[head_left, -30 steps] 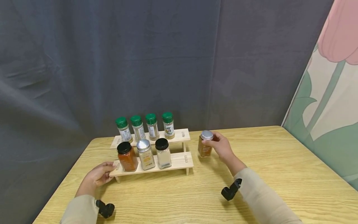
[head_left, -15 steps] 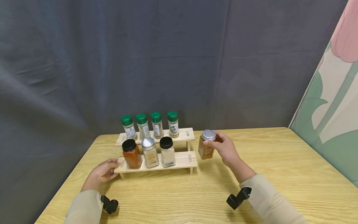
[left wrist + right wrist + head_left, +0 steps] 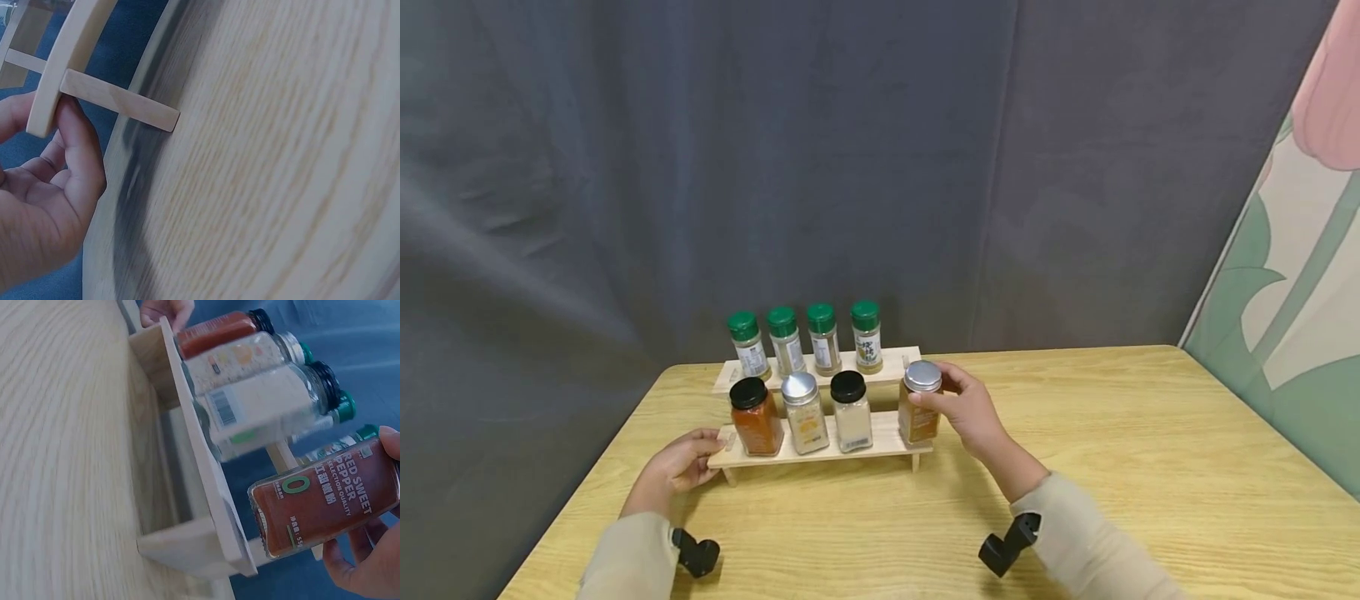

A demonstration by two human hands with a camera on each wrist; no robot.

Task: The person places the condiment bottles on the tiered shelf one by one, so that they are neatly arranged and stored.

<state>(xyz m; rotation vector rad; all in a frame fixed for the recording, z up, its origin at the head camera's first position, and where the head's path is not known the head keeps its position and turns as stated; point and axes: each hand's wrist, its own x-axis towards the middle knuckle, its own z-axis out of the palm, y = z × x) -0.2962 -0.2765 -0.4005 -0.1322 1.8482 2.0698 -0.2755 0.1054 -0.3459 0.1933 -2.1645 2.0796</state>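
My right hand grips a square glass spice jar with a silver lid, close over the right end of the lower shelf. In the right wrist view this jar reads "Red Sweet Pepper" and is filled with red-brown powder. My left hand pinches the left end of the two-tier wooden spice rack; the left wrist view shows thumb and finger on the shelf end beside its leg. Along the lower shelf stand an orange-red jar with a black lid, a silver-lidded jar and a black-lidded pale jar.
Several green-capped spice bottles stand in a row on the upper shelf. The rack sits on a wood-grain table, whose back edge meets a dark grey curtain. A flower-patterned panel is at the right.
My right hand has lifted the red sweet pepper jar from the table and carried it left, over the lower shelf. My left hand still holds the rack's left end.
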